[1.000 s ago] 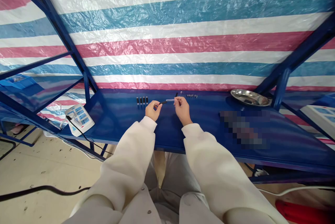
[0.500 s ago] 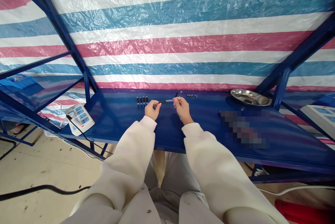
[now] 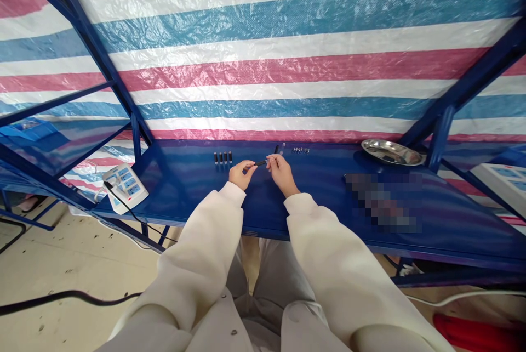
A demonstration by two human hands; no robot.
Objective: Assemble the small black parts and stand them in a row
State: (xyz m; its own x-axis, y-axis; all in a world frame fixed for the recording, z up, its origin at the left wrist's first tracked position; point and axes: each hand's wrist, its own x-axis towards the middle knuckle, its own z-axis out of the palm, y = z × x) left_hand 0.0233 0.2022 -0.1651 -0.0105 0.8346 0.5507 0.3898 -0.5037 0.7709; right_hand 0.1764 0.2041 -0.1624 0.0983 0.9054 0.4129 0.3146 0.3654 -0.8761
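Between my hands a slim pen (image 3: 260, 163), with a black barrel, is held nearly level just above the blue table. My left hand (image 3: 241, 172) is closed in a pinch on its left end. The fingertips of my right hand (image 3: 281, 170) pinch the other end, where a short light piece shows; they cover most of that piece. Behind my right hand lie a short black part (image 3: 276, 149) and a clear tube (image 3: 282, 148). Farther left, several short black cylinders (image 3: 225, 157) stand in a row. Several small shiny metal parts (image 3: 301, 150) are lined up at right.
An oval steel tray (image 3: 392, 153) rests at the back right of the blue table (image 3: 320, 198), with a pixelated item (image 3: 380, 201) in front of it. At the left end sits a power strip (image 3: 125, 187) with a black cable. Blue frame posts (image 3: 441, 138) flank the table.
My right hand has come left toward my left hand, and the light length between them has shortened to a small piece. More of the clear tube behind now shows.
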